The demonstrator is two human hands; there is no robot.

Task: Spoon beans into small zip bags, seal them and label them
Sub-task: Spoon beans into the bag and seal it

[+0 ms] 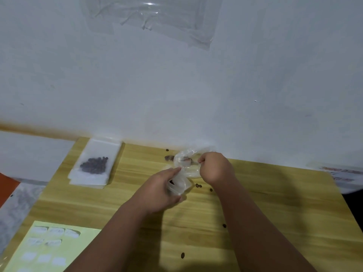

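A small clear plastic zip bag [179, 186] is gripped by the left hand [157, 186]; a thin metal spoon [188, 160] is pinched by the right hand [215, 166], just beyond.

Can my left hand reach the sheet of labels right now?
Likely yes for reach: bare table lies between the left hand and the label sheet. But that hand is gripping the small zip bag, so it isn't free to peel one.
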